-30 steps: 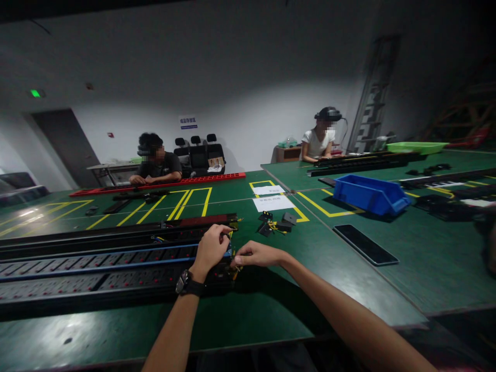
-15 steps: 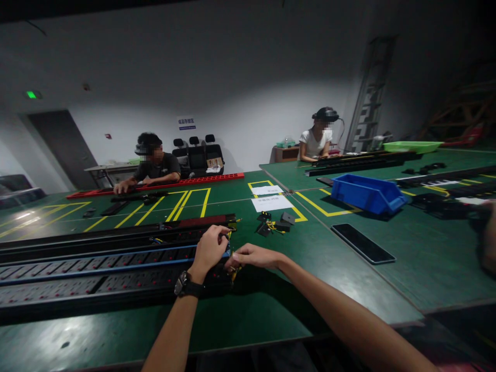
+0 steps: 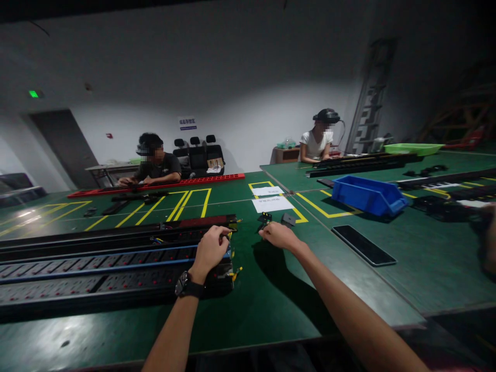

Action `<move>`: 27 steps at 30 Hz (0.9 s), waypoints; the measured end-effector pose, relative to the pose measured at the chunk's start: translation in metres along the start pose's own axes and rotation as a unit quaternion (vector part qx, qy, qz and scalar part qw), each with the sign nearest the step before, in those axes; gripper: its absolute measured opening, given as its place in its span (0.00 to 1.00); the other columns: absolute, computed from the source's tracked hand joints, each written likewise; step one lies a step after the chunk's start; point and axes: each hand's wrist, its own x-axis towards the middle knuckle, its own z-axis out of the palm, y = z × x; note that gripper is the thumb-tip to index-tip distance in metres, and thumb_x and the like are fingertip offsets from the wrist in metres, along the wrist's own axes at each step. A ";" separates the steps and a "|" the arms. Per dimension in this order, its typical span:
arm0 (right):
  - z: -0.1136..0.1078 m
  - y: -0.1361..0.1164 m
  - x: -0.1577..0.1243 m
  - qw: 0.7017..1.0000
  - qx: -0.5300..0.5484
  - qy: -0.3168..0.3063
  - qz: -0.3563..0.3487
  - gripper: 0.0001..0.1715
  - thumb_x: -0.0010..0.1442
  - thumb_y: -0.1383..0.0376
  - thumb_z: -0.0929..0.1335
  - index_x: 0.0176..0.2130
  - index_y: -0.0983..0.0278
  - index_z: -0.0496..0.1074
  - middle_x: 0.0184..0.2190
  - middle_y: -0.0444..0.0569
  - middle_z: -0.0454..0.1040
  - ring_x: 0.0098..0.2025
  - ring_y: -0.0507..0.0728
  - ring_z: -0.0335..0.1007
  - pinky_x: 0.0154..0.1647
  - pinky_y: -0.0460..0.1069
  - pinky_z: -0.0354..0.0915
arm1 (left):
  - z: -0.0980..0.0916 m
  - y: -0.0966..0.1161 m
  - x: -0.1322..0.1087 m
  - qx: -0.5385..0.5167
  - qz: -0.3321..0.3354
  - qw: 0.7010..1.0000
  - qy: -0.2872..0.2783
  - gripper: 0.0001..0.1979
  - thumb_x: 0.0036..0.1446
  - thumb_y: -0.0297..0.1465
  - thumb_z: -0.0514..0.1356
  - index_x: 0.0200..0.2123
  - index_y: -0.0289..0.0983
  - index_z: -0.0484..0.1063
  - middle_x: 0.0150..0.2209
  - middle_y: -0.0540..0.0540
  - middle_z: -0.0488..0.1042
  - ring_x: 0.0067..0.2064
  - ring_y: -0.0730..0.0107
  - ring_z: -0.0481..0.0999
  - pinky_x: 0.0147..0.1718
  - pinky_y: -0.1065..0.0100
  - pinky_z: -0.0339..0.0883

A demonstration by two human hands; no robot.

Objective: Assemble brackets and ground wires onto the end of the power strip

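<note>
Long black socket strips (image 3: 73, 288) with red dots lie side by side on the left of the table, one edged in blue. My left hand (image 3: 211, 250), with a watch on its wrist, rests over their right ends, fingers curled together near a thin wire; what they grip is hidden. Short yellow wires (image 3: 237, 273) stick out of the nearest strip's end. My right hand (image 3: 279, 235) is at a small pile of black parts (image 3: 287, 219), its fingers pressed together and pointing left. Whatever is between those fingertips is too small to make out.
White paper sheets (image 3: 273, 203) lie behind the pile. A dark phone-like slab (image 3: 363, 245) and a blue bin (image 3: 368, 195) are to the right. Two people sit across the green table (image 3: 248, 320), near a red slotted rail (image 3: 213, 179). Another person's arm shows at the right edge.
My right hand has left the wired end of the nearest strip and moved right and away from me to the pile of black parts. My left hand has stayed in place.
</note>
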 end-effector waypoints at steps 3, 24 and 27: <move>-0.001 -0.004 0.000 0.997 -0.014 0.070 0.027 0.23 0.70 0.56 0.61 0.38 0.65 0.80 0.42 0.59 0.75 0.40 0.59 0.74 0.38 0.49 0.62 | 0.000 0.001 -0.001 0.002 -0.004 1.000 -0.004 0.13 0.60 0.25 0.56 0.44 0.41 0.77 0.46 0.46 0.77 0.44 0.67 0.78 0.47 0.66 0.70; 0.013 -0.111 0.066 0.988 -0.102 0.018 -0.118 0.15 0.63 0.70 0.64 0.44 0.67 0.80 0.45 0.63 0.78 0.46 0.63 0.76 0.45 0.51 0.68 | -0.002 0.000 -0.003 0.090 -0.128 0.988 0.017 0.12 0.58 0.26 0.56 0.41 0.44 0.76 0.44 0.46 0.77 0.40 0.65 0.78 0.36 0.69 0.68; 0.014 -0.112 0.071 0.987 -0.102 0.008 -0.124 0.14 0.63 0.69 0.65 0.43 0.66 0.80 0.44 0.62 0.79 0.45 0.63 0.77 0.44 0.51 0.68 | -0.002 -0.001 -0.004 0.092 -0.128 0.987 0.015 0.11 0.58 0.26 0.57 0.42 0.44 0.76 0.44 0.46 0.77 0.40 0.65 0.78 0.36 0.69 0.68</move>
